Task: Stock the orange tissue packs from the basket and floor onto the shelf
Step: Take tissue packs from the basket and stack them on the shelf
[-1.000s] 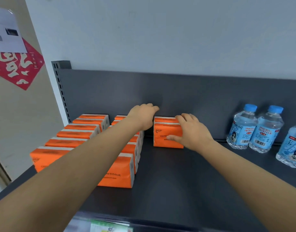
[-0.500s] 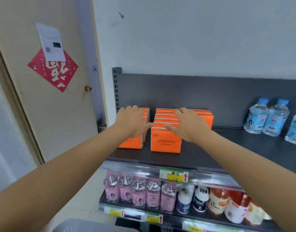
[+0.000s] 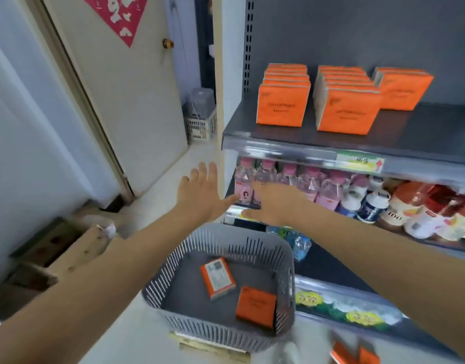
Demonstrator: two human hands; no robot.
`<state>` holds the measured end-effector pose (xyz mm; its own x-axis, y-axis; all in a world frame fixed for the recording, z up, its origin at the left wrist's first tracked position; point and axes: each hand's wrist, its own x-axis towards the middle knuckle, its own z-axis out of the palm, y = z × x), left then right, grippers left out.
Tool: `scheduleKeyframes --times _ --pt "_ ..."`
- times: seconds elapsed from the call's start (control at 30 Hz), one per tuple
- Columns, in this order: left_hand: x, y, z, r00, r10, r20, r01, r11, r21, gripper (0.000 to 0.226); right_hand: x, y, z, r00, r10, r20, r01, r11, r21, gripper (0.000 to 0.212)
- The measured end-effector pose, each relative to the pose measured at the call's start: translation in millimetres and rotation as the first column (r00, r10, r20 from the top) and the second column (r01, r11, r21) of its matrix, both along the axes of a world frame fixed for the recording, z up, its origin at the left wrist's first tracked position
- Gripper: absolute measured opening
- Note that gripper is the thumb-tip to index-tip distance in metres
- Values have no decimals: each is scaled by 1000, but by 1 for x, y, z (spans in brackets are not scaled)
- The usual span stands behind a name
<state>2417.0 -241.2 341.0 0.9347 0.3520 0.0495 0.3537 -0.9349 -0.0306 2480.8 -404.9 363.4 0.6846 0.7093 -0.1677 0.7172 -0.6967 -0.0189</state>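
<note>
Orange tissue packs stand in rows on the dark top shelf [image 3: 278,137]: a left row [image 3: 280,107], a middle row [image 3: 344,115] and a single pack [image 3: 403,90] further back on the right. Below, a grey slatted basket [image 3: 218,329] holds two orange packs, one lying label-up [image 3: 217,277] and one flat [image 3: 255,306]. More orange packs [image 3: 353,354] lie on the floor at the bottom edge. My left hand [image 3: 202,191] and my right hand [image 3: 274,203] hover empty with fingers spread, above the basket and below the top shelf.
Pink-capped bottles [image 3: 286,183] and other drinks [image 3: 410,206] fill the shelf under the tissue packs. A door [image 3: 126,106] stands at the left, with a white crate [image 3: 201,124] behind it. Cardboard [image 3: 55,256] lies at the lower left.
Both hands have left the packs on the top shelf and dropped toward the basket. The view has tilted down, bringing the basket and floor into sight.
</note>
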Motion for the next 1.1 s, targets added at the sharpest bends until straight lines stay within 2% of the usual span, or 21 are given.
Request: scheduleKeyframes --times 0.17,0.33,0.4,0.53,0.6,0.7,0.83,0.93,0.97,1.07,1.1 --pt "-14 5 -97 965 23 -261 -57 990 -126 102 -18 7 -92 939 -77 -336 -29 954 -298 96" --pt "-21 13 -181 865 -64 -497 -42 979 -199 106 -23 12 -172 830 -173 -530 -41 930 -366 85" --pt "-23 18 -213 819 -98 -565 -52 969 -243 106 -25 15 -201 823 -176 -539 -52 923 -380 77" --pt "-20 21 -262 721 -165 -673 -55 955 -293 113 -30 17 -259 829 -200 -523 -34 914 -404 48" --pt "-15 22 -279 677 -194 -710 -45 952 -303 118 -28 18 -283 809 -229 -541 -31 903 -429 47" --pt "-5 24 -297 665 -222 -713 -31 946 -323 123 -21 19 -305 781 -251 -571 -34 897 -441 55" --pt "2 19 -311 652 -177 -737 22 976 -216 137 -13 14 -327 770 -262 -582 -58 880 -472 48" --pt "4 15 -316 652 -126 -748 -5 985 -170 143 -12 9 -341 768 -275 -579 -84 852 -517 12" --pt "3 13 -317 653 -114 -749 -18 986 -166 144 -11 7 -344 781 -268 -564 -83 850 -520 13" --pt "4 10 -316 671 -97 -735 -106 969 -225 139 -14 6 -340 813 -252 -525 -66 855 -514 56" --pt "6 12 -313 686 -87 -722 -168 947 -273 135 -14 3 -338 814 -257 -520 -52 861 -506 60"
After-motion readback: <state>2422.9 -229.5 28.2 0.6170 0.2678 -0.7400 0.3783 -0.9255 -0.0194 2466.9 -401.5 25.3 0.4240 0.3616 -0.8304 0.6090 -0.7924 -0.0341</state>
